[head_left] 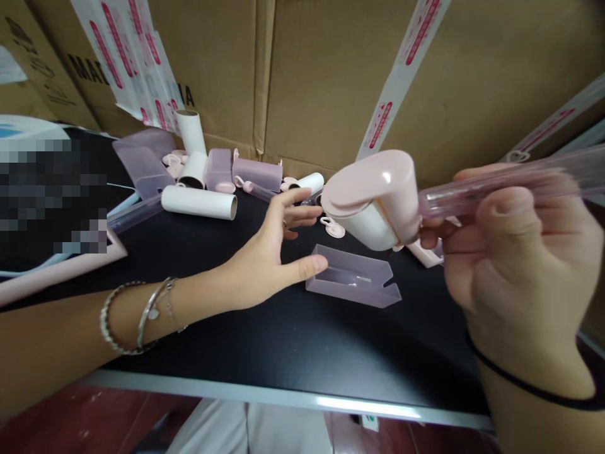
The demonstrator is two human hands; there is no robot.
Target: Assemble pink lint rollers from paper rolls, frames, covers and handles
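Note:
My right hand (524,252) is wrapped round the clear pinkish handle of a lint roller (373,180). The roller's head, a pale pink cover over a white roll, points left and is raised above the black table. My left hand (278,246) is open, fingers spread, just left of the roller head and apparently not holding anything. Below the roller head lies an open translucent purple box (352,293), close to my left thumb. A small pink ring-shaped piece (333,227) lies behind that box.
White paper rolls (198,203), purple boxes (258,173) and small pink parts crowd the table's back left. Large cardboard cartons (312,82) form a wall behind. A pale pink bar (61,277) lies at the left. The table's metal front edge (283,394) runs below my hands.

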